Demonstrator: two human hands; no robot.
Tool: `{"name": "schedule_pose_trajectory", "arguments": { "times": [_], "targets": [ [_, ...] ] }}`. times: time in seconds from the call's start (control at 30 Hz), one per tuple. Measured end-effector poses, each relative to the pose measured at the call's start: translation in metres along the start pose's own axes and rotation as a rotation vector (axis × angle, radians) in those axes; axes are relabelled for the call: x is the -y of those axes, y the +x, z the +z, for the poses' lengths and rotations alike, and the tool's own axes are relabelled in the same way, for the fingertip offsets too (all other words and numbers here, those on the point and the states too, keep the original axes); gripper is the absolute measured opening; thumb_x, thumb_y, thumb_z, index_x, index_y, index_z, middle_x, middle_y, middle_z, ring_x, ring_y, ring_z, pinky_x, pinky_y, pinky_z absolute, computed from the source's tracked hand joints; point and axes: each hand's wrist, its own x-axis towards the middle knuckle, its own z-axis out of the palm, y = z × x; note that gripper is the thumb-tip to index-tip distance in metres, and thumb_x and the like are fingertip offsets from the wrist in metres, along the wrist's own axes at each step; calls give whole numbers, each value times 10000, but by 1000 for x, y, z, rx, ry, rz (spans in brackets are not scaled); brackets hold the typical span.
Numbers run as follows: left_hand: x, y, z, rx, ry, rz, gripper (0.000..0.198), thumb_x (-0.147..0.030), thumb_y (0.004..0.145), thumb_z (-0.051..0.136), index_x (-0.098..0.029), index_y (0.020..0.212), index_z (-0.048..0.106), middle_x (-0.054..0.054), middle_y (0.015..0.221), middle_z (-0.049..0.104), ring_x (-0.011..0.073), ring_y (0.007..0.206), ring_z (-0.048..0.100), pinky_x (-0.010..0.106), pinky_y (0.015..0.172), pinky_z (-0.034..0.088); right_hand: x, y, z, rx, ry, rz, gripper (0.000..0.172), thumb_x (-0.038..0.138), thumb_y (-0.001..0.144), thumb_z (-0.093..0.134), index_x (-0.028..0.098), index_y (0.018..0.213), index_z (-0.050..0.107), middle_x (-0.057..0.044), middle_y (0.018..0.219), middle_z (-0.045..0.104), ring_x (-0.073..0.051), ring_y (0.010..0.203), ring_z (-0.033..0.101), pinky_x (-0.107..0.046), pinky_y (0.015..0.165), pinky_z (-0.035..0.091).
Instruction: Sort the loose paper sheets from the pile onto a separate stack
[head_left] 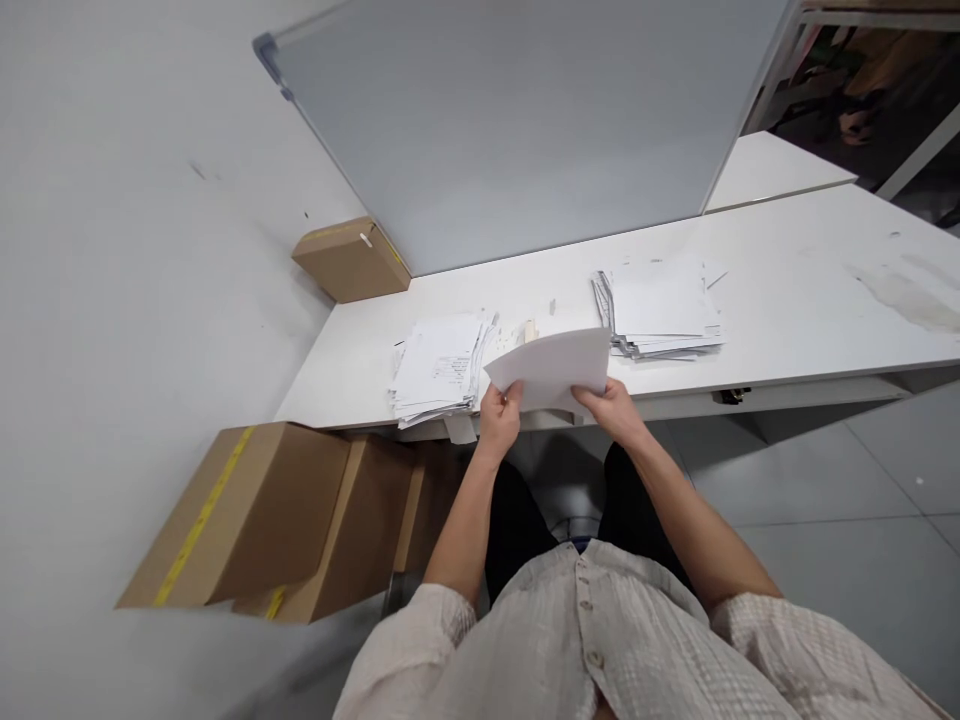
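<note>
Both hands hold one white sheet of paper (559,362) above the front edge of the desk. My left hand (500,422) pinches its left lower edge, thumb on top. At the right side, my right hand (613,408) grips it the same way. The sheet bows slightly, and its visible face looks blank; I cannot tell whether it is a single layer. To the left lies a stack of papers (435,365) with some print on the top sheet. Another, thicker paper stack (664,305) sits to the right. A small pale block (530,330) shows just behind the held sheet.
A white desk (795,260) runs along a large grey-white board (540,130). One cardboard box (351,262) stands in the desk's left back corner. Taped cardboard boxes (247,510) are piled on the left below desk height. A dark latch-like piece (731,396) is on the desk front.
</note>
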Motion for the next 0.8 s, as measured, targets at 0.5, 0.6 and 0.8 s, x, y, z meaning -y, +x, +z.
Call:
{"name": "schedule_pose_trajectory", "arguments": {
  "times": [0.5, 0.6, 0.8],
  "targets": [
    [27, 46, 15, 74, -43, 102, 314, -430, 816, 433, -188, 1013, 407, 78, 1043, 543, 155, 986, 518, 296, 861, 402, -2, 58, -10, 42, 62, -85, 364, 364, 598, 671, 157, 895, 633, -55, 875, 664, -206, 804, 591, -332, 724, 456],
    [27, 46, 14, 57, -29, 75, 322, -447, 812, 431, -188, 1003, 409, 69, 1001, 545, 149, 942, 524, 281, 823, 410, -4, 59, -10, 62, 82, -64, 369, 363, 593, 678, 159, 897, 635, -52, 867, 667, -202, 787, 597, -329, 709, 460],
    [27, 47, 11, 22, 52, 86, 259, -441, 823, 412, -185, 820, 450, 7, 756, 507, 114, 731, 499, 236, 703, 402, -7, 60, -9, 46, 35, -57, 343, 371, 606, 662, 156, 873, 654, -48, 854, 668, -203, 780, 598, -325, 701, 458]
  ]
}}
